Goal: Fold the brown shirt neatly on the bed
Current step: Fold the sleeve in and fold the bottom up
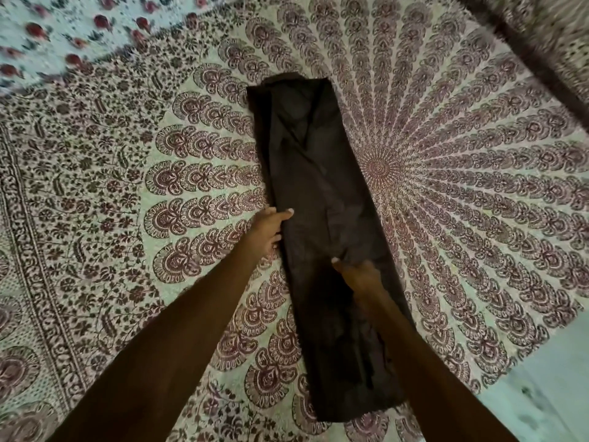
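Brown shirt (318, 170), folded into a long narrow strip, is laid flat mid-bed (127, 154), near end close to the bed's right edge. Its left edge is pinched by the left hand (269, 229), thumb on top. Fabric further down is gripped by the right hand (357, 275), fingers curled.

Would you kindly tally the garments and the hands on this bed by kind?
Long folded dark-brown cloth shirt: 1
Bare hands, left hand and right hand, both gripping it: 2
Total: 3
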